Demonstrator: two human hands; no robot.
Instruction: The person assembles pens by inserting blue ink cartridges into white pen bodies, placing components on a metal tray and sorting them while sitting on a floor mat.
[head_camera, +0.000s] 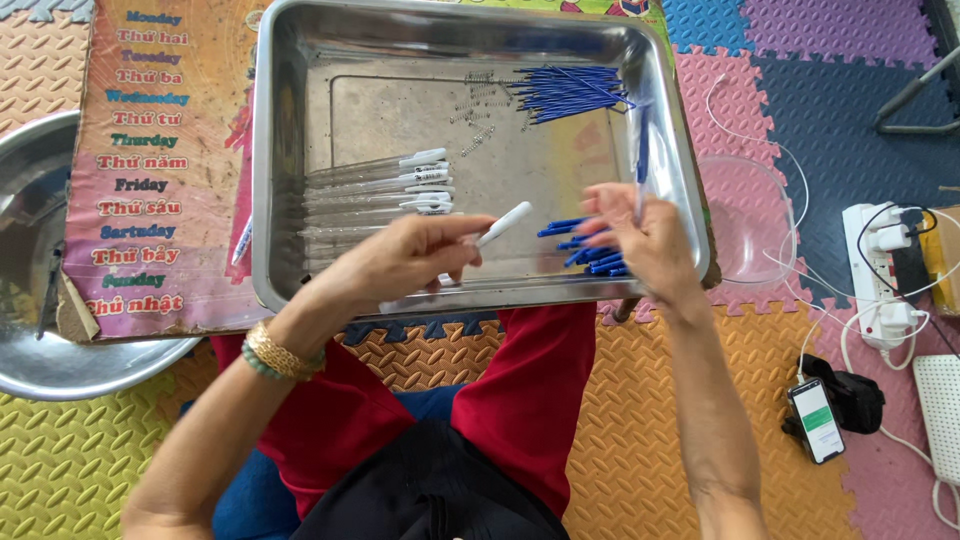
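Head view is showing the left hand (415, 255) pinching a clear pen barrel (500, 224) at centre frame while the right hand (640, 240) is gripping a blue refill (641, 160) over the steel tray (268, 200), needing careful alignment.

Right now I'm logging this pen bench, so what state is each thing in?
Left hand: gripping a clear pen barrel with a white cap.
Right hand: pinching a blue refill upright.
Steel tray: holds parts.
Clear barrels: lying in a row.
Blue refills: piled.
Phone: screen lit.
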